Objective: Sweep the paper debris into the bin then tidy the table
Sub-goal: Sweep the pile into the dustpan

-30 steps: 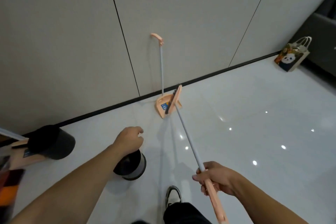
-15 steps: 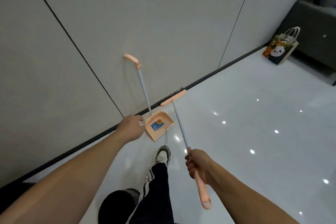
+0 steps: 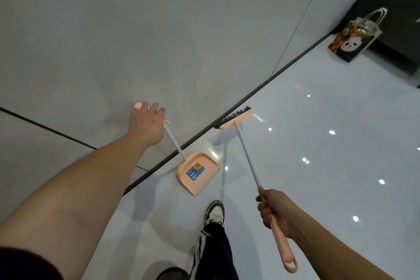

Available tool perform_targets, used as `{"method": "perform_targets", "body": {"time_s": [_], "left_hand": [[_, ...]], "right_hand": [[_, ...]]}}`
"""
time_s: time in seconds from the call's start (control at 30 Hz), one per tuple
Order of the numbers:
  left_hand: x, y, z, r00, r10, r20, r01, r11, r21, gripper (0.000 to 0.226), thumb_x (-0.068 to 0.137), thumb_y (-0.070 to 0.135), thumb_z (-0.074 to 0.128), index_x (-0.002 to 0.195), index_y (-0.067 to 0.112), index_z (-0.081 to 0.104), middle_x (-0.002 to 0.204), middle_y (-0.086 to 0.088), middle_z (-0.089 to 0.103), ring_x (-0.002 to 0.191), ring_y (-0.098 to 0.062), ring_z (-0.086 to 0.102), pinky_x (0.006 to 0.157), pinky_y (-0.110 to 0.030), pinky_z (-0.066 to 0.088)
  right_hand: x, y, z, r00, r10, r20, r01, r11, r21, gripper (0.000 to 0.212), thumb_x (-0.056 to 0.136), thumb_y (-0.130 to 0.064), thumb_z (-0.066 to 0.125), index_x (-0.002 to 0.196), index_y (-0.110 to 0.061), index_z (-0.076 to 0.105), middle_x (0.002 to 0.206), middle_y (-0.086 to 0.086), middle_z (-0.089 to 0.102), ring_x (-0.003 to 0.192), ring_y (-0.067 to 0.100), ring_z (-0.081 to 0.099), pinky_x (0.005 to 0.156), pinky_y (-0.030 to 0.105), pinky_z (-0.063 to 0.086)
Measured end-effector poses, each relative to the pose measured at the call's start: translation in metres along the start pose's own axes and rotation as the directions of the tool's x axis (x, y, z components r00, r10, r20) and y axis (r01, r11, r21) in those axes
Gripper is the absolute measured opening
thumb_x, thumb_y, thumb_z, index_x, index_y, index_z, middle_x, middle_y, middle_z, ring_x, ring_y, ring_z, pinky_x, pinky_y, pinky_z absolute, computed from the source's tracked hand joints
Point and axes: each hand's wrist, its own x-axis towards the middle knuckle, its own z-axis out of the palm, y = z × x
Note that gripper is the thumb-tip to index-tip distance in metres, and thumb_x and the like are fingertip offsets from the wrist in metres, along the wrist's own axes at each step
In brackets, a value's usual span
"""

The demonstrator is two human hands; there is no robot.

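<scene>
Fingers of the left hand [image 3: 146, 124] now reach the pink top of the long-handled peach plastic dustpan [image 3: 198, 172], left of the middle of the frame. Half a second ago this hand was lower, near the pan's scoop. The fingers lie spread over the grip, and I cannot tell if they have closed on it yet. So both tools are nearly in hand, and sweeping can start soon. The left arm is stretched far out toward the grey wall [image 3: 181, 29]. The right hand [image 3: 276, 211], lower right, is curled tight around the peach broom with black bristles [image 3: 246, 152], holding it up off the shiny white floor [image 3: 329, 166]. No paper bits or bin show.
</scene>
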Motion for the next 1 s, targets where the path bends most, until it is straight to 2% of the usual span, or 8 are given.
{"method": "perform_targets", "body": {"time_s": [0.1,0.2,0.27,0.33,0.47,0.7,0.83,1.0], "left_hand": [[0.022,-0.020,0.013,0.999,0.023,0.043,-0.031,0.982,0.185,0.037,0.088,0.020,0.046,0.125,0.018,0.051,0.128,-0.007,0.050,0.124,-0.031,0.041,0.103,-0.046,0.034],[0.033,-0.022,0.020,0.992,0.047,0.119,-0.080,0.953,0.293,0.028,0.089,0.029,0.052,0.114,0.019,0.061,0.116,-0.007,0.059,0.112,-0.028,0.051,0.097,-0.039,0.039],[0.040,-0.007,0.016,0.975,0.094,0.202,-0.149,0.950,0.275,0.030,0.088,0.042,0.057,0.110,0.022,0.063,0.113,-0.004,0.063,0.108,-0.025,0.058,0.089,-0.035,0.043],[0.049,0.022,0.005,0.964,0.176,0.199,-0.213,0.960,0.184,0.039,0.081,0.053,0.063,0.103,0.021,0.065,0.110,-0.004,0.066,0.104,-0.026,0.063,0.083,-0.033,0.045],[0.056,0.114,-0.038,0.919,0.377,0.114,-0.389,0.914,0.115,0.042,0.074,0.057,0.068,0.096,0.021,0.067,0.105,-0.006,0.067,0.099,-0.029,0.064,0.070,-0.031,0.042],[-0.003,0.315,-0.079,0.715,0.688,0.128,-0.698,0.687,0.202,0.044,0.075,0.057,0.067,0.100,0.020,0.066,0.102,-0.004,0.065,0.092,-0.026,0.062,0.068,-0.030,0.041],[-0.067,0.424,-0.083,0.620,0.774,0.130,-0.782,0.598,0.174,0.037,0.074,0.051,0.070,0.088,0.018,0.061,0.086,0.000,0.053,0.075,-0.020,0.049,0.065,-0.029,0.036],[-0.154,0.555,-0.069,0.481,0.868,0.122,-0.870,0.455,0.191,0.034,0.076,0.047,0.070,0.085,0.018,0.055,0.088,-0.004,0.052,0.081,-0.024,0.052,0.066,-0.028,0.036]], "right_hand": [[0.009,-0.014,0.003,0.999,0.037,-0.022,-0.036,0.999,0.019,0.028,0.101,-0.034,0.053,0.090,-0.009,0.050,0.055,0.000,0.041,0.037,0.009,0.031,0.034,0.018,0.030],[0.016,-0.020,0.001,0.998,0.059,-0.014,-0.058,0.996,0.065,0.028,0.101,-0.035,0.052,0.092,-0.009,0.051,0.056,-0.001,0.040,0.037,0.009,0.030,0.035,0.018,0.030],[0.017,-0.020,-0.003,0.997,0.073,-0.017,-0.071,0.992,0.103,0.030,0.101,-0.037,0.051,0.093,-0.008,0.051,0.055,-0.001,0.041,0.037,0.009,0.031,0.035,0.018,0.030],[0.018,-0.017,-0.011,0.996,0.082,-0.027,-0.076,0.984,0.160,0.032,0.101,-0.038,0.050,0.093,-0.007,0.052,0.054,0.000,0.042,0.036,0.009,0.032,0.035,0.018,0.031],[0.009,-0.006,-0.043,0.996,0.079,-0.040,-0.064,0.951,0.301,0.032,0.102,-0.037,0.047,0.090,-0.008,0.051,0.052,-0.001,0.042,0.033,0.009,0.032,0.033,0.017,0.030],[-0.028,0.064,-0.147,0.998,0.009,-0.067,0.033,0.803,0.595,0.028,0.103,-0.029,0.047,0.083,-0.010,0.048,0.053,0.000,0.041,0.032,0.009,0.033,0.031,0.017,0.029],[-0.050,0.133,-0.217,0.983,-0.005,-0.184,0.140,0.666,0.732,0.022,0.102,-0.027,0.048,0.088,-0.010,0.048,0.055,0.003,0.043,0.032,0.010,0.034,0.033,0.016,0.029],[-0.075,0.237,-0.290,0.927,0.072,-0.368,0.295,0.466,0.834,0.008,0.095,-0.010,0.049,0.099,-0.005,0.054,0.059,0.009,0.047,0.042,0.016,0.039,0.040,0.020,0.033]]}}
